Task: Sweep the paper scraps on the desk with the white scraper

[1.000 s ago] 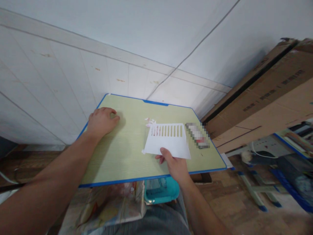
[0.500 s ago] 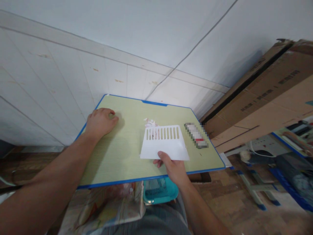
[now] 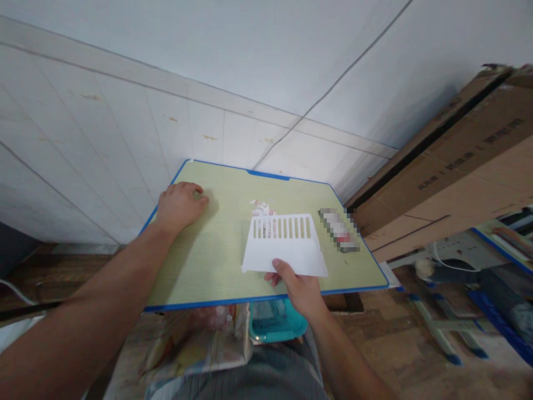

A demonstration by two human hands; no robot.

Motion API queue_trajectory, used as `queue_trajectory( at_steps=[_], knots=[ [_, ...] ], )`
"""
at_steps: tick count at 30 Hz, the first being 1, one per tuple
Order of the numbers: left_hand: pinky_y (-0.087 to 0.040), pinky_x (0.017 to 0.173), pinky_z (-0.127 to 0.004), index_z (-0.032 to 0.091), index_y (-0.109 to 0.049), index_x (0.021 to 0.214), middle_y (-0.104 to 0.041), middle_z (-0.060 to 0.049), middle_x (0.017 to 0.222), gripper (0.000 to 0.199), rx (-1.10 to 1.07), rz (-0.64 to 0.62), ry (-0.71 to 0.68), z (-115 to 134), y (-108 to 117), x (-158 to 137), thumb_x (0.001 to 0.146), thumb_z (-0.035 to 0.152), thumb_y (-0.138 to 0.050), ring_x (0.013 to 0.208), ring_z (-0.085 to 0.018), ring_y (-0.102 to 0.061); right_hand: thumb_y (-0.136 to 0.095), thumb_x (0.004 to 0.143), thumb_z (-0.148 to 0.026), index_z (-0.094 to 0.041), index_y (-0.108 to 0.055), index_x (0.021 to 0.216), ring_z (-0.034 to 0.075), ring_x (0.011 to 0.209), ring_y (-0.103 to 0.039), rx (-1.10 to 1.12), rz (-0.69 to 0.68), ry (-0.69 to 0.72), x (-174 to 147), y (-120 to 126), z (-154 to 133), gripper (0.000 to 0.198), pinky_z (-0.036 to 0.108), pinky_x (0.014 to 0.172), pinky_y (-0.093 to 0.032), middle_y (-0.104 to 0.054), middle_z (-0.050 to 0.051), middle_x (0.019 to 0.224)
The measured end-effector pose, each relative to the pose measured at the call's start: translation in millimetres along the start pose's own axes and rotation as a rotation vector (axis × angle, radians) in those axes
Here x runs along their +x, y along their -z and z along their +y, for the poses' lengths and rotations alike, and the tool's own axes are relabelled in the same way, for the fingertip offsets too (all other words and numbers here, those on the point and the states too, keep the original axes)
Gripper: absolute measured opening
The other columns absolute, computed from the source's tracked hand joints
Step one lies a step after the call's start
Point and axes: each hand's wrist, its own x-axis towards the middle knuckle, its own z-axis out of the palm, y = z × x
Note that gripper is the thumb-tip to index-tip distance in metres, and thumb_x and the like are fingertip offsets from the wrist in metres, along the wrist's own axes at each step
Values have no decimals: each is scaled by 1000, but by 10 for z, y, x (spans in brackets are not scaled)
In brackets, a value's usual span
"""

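My right hand [image 3: 297, 283] grips the near edge of a white sheet with a row of slots [image 3: 287, 255], thumb on top and fingers underneath. Whether the sheet is paper or plastic I cannot tell. The sheet is held above a light green desk top [image 3: 208, 266] with a blue rim. White and pinkish scraps [image 3: 262, 209] lie just past its far edge, and some show through the slots. On the left part of the desk rests my left hand [image 3: 181, 203], fingers bent, with a gap between thumb and forefinger and nothing visible in it.
A pixelated flat object [image 3: 339, 230] lies on the desk's right side. Below the front edge are a teal bin [image 3: 278, 336] and a bag [image 3: 208, 344] of scraps. Large cardboard boxes [image 3: 449, 166] lean at the right, and a white wall [image 3: 233, 133] stands behind.
The whole scene has shifted slightly to the right in view. Both hands and the sheet keep nearly the same places over the desk.
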Motion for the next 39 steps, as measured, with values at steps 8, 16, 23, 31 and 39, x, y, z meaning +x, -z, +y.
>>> queue_trajectory(
  at_steps=[8, 16, 23, 31, 39],
  knots=[
    [-52, 136, -59, 23, -87, 142, -78, -18, 166, 53, -10, 7, 1, -79, -58, 67, 104, 48, -60, 158, -43, -66, -71, 107, -75, -32, -74, 62, 30, 75, -84, -22, 42, -29, -131, -33, 86, 62, 42, 84, -71, -87, 9, 77],
    [-49, 138, -58, 15, -84, 143, -76, -20, 166, 49, -23, 11, -10, -47, -40, 16, 109, 41, -61, 156, -39, -65, -74, 108, -75, -29, -83, 71, 30, 75, -83, -29, 23, -24, -187, -12, 92, 60, 43, 92, -71, -86, 9, 75],
    [-50, 137, -58, 20, -86, 142, -78, -19, 165, 54, -24, 10, 11, -49, -44, 42, 105, 46, -57, 157, -42, -67, -82, 104, -80, -29, -82, 71, 31, 73, -84, 57, -6, -48, -272, -55, 108, 61, 45, 88, -74, -86, 9, 74],
    [-52, 135, -56, 23, -86, 142, -79, -17, 164, 59, -7, 10, 7, -88, -68, 79, 100, 51, -55, 156, -42, -68, -82, 105, -75, -29, -81, 71, 29, 73, -83, 69, -38, -23, -262, -72, 95, 57, 43, 89, -74, -86, 8, 75],
    [-51, 136, -57, 23, -86, 142, -79, -17, 164, 58, -16, 9, 9, -87, -75, 74, 101, 50, -55, 157, -43, -67, -82, 103, -85, -30, -81, 71, 31, 78, -88, 72, -68, -25, -282, -48, 93, 64, 44, 93, -74, -87, 8, 76]
  ],
)
